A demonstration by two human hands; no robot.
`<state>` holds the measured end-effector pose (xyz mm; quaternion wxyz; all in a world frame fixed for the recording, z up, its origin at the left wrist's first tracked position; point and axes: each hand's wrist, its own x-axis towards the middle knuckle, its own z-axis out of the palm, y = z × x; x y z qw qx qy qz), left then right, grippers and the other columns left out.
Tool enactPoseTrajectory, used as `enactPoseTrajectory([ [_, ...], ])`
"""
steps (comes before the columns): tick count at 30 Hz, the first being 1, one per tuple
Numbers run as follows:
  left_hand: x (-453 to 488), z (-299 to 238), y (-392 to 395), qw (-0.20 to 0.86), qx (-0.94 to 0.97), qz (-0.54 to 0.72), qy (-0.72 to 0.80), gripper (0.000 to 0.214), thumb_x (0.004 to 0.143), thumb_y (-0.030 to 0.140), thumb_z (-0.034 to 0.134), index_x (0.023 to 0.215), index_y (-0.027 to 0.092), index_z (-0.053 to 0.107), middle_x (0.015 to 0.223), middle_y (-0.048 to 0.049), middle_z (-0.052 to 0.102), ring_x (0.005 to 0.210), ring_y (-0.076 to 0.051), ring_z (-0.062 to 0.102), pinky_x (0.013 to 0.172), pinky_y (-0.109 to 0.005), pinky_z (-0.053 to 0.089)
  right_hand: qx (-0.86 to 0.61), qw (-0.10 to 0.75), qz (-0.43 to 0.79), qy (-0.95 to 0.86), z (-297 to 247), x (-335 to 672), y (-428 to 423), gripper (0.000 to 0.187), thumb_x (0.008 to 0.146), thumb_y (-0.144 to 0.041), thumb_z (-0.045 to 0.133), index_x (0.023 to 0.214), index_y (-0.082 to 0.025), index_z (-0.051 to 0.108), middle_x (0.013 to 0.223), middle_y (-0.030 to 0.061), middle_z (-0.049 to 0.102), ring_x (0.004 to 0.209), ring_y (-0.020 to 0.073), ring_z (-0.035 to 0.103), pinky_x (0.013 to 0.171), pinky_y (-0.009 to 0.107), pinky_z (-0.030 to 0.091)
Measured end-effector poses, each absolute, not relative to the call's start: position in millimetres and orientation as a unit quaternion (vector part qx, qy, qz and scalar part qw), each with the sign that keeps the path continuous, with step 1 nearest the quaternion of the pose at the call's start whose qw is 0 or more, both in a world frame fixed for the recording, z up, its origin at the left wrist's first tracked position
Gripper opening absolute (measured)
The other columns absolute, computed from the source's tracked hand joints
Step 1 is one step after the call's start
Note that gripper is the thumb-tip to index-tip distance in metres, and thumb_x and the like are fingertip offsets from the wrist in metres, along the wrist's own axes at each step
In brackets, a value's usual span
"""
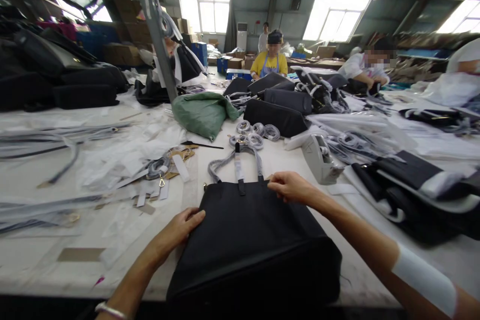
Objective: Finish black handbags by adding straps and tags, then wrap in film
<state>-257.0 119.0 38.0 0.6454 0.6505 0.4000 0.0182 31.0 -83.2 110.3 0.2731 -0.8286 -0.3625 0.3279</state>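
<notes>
While the right hand [291, 186] is curled, its thumb and index finger close together at the upper edge of a black bag [251, 232], just beside the foot of the right wrapped handle [259, 164]. They seem to have this edge pinched between them; the other fingers are folded toward the palm. The left hand [186, 222] is looser: its thumb and the nearest fingertip rest on the left side edge of the bag, and the remaining fingers are partly hidden, so one cannot tell whether it grips.

The right forearm comes in from the lower right, slanting to the bag, and wears a white band [425, 277]. The left forearm rises from the lower left, with a pale bracelet [111, 311] at the wrist and the back of the hand turned upward.

The bag lies on the white table [283, 156], its main panel between the two hands and its broad end nearer to the person than the fingers. A closing strap [240, 172] stands up to the left of the right fingertips. Beyond these fingertips are wrapped coils [255, 140]; to their right is a grey tape dispenser [320, 159]. Farther beyond the left fingers lies a green sack [204, 112].
</notes>
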Motion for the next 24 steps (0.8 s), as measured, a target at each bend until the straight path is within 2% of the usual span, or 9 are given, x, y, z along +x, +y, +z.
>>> enactPoseTrajectory([
  [2,-260.4,41.5,109.1,0.698,0.611,0.003,0.374,0.059,0.072,0.061,0.069,0.111,0.018,0.065,0.108,-0.0091,0.073,0.105,-0.029,0.066,0.084,-0.036,0.055,-0.829,0.271,0.336,-0.355,114.8,25.4,-109.5,0.016,0.084,-0.032,0.060,0.089,-0.017,0.064,0.065,-0.0003,0.063,0.048,0.0112,0.059,0.037,0.018,0.042],
  [6,-256.7,48.3,77.5,0.841,0.449,-0.014,0.302,0.050,0.072,0.046,0.075,0.110,0.015,0.064,0.105,-0.0109,0.074,0.097,-0.026,0.070,0.092,-0.037,0.053,-0.793,0.300,0.393,-0.355,119.7,6.6,-135.1,0.040,0.084,-0.036,0.060,0.120,-0.019,0.058,0.093,0.0057,0.069,0.071,0.0179,0.068,0.050,0.024,0.053],
  [9,-251.1,49.4,56.1,0.884,0.360,0.006,0.297,0.045,0.069,0.035,0.077,0.107,0.012,0.065,0.098,-0.0118,0.075,0.089,-0.025,0.072,0.088,-0.036,0.055,-0.794,0.285,0.330,-0.423,127.5,-2.2,-123.0,0.040,0.084,-0.038,0.062,0.120,-0.021,0.061,0.107,0.0078,0.070,0.081,0.0199,0.068,0.067,0.030,0.056],
  [12,-248.8,53.2,44.1,0.884,0.373,0.057,0.278,0.051,0.066,0.030,0.078,0.112,0.014,0.064,0.097,-0.0109,0.075,0.087,-0.027,0.072,0.083,-0.037,0.056,-0.775,0.279,0.226,-0.520,140.4,-4.0,-96.9,0.039,0.086,-0.040,0.060,0.121,-0.025,0.064,0.119,0.0074,0.068,0.099,0.0247,0.065,0.090,0.039,0.051],
  [16,-249.5,69.1,35.4,0.868,0.409,0.115,0.256,0.062,0.063,0.028,0.077,0.122,0.016,0.061,0.096,-0.0088,0.075,0.085,-0.029,0.071,0.080,-0.040,0.057,-0.734,0.212,0.249,-0.596,151.4,-13.7,-65.3,0.071,0.081,-0.059,0.063,0.141,-0.025,0.048,0.145,0.0102,0.050,0.129,0.0331,0.048,0.108,0.047,0.038],
  [17,-249.6,74.6,33.3,0.866,0.412,0.131,0.251,0.065,0.063,0.027,0.076,0.125,0.017,0.060,0.097,-0.0078,0.075,0.086,-0.029,0.071,0.080,-0.040,0.056,-0.735,0.190,0.270,-0.592,153.4,-18.4,-60.1,0.076,0.079,-0.063,0.062,0.142,-0.023,0.047,0.145,0.0124,0.049,0.130,0.0350,0.047,0.109,0.049,0.036],
  [19,-248.7,86.7,28.7,0.861,0.423,0.157,0.236,0.068,0.064,0.025,0.073,0.129,0.019,0.056,0.100,-0.0060,0.075,0.089,-0.028,0.070,0.080,-0.038,0.056,-0.743,0.171,0.290,-0.578,160.5,-29.1,-53.4,0.075,0.079,-0.067,0.059,0.137,-0.020,0.053,0.138,0.0147,0.055,0.126,0.0374,0.050,0.106,0.050,0.038],
  [22,-241.7,107.6,19.1,0.848,0.461,0.164,0.204,0.066,0.068,0.025,0.068,0.132,0.019,0.054,0.104,-0.0052,0.073,0.092,-0.027,0.068,0.077,-0.034,0.055,-0.743,0.185,0.302,-0.568,184.9,-41.9,-52.2,0.063,0.078,-0.068,0.061,0.122,-0.023,0.064,0.120,0.0105,0.067,0.113,0.0359,0.059,0.097,0.045,0.046],
  [24,-231.0,123.5,9.6,0.839,0.489,0.167,0.169,0.060,0.071,0.024,0.064,0.130,0.019,0.055,0.104,-0.0051,0.073,0.093,-0.027,0.067,0.076,-0.034,0.054,-0.738,0.193,0.363,-0.535,208.0,-45.7,-54.9,0.058,0.075,-0.068,0.064,0.113,-0.024,0.066,0.110,0.0075,0.070,0.102,0.0315,0.063,0.083,0.039,0.052],
])
